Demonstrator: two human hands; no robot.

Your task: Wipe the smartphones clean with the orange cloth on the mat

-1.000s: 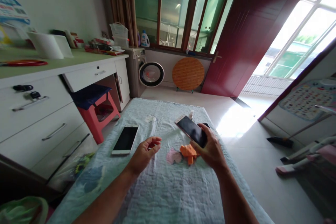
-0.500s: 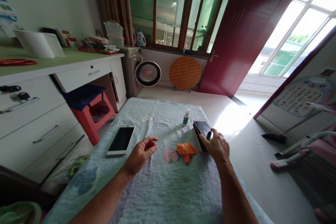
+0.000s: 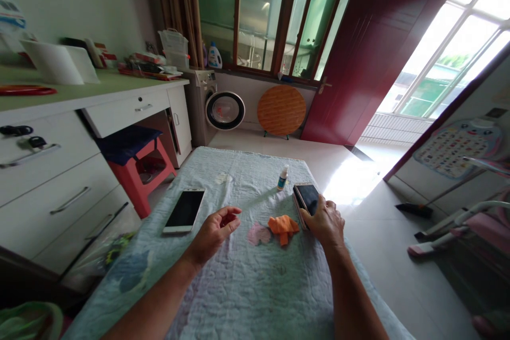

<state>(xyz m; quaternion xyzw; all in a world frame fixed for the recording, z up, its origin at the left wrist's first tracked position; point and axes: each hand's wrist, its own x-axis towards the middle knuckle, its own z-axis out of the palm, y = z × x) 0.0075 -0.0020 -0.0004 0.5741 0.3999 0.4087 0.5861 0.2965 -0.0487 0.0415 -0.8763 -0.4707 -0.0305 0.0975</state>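
Note:
My right hand grips the top smartphone of a small stack at the table's right edge. Its thumb lies along the phone's left side and its fingers along the right; the phone's lower end is hidden. Beneath it, the edge of the lower stack shows. My left hand hovers over the quilted cover with loosely curled fingers, thumb apart, holding nothing. Left of it lies a white smartphone with a dark screen. An orange cloth lies crumpled between my hands, and a small spray bottle stands behind it.
A pale blue quilted cover drapes the table. To the left are a white desk and a red stool. Beyond stand a washing machine with its door open and a round wooden tabletop. A broom lies right.
My right hand has lowered slightly leftward and closed around the top phone, whose screen now shows more. My left hand stays almost where it was.

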